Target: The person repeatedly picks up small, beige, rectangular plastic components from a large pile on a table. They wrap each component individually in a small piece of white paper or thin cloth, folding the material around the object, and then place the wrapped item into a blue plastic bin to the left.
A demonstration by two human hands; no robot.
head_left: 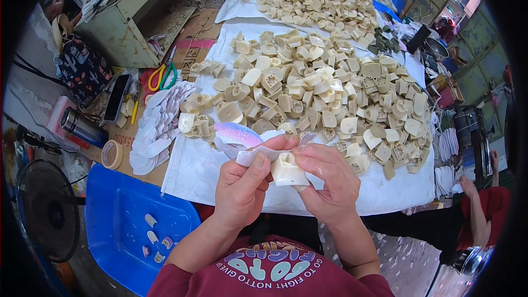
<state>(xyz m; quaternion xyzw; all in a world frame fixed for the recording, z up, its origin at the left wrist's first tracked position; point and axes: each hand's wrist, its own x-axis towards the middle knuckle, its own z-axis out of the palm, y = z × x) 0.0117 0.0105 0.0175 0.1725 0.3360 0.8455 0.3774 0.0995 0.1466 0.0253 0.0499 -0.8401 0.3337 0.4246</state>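
Both hands, left hand [240, 190] and right hand [324, 181], pinching a cream block [287, 171] above the block-strewn white sheet [192, 173].

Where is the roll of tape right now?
In the head view, the roll of tape lies at far left on the cardboard, between the metal flask and the blue tray.

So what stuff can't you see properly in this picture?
- Cream block, head view: its underside and part of its sides are hidden by the right hand and left hand.
- Iridescent sheet: its near end is covered by the left thumb and fingers.
- Small pieces on the blue tray: too small to make out what they are.
- The other person at the right edge: cut off by the dark fisheye rim.
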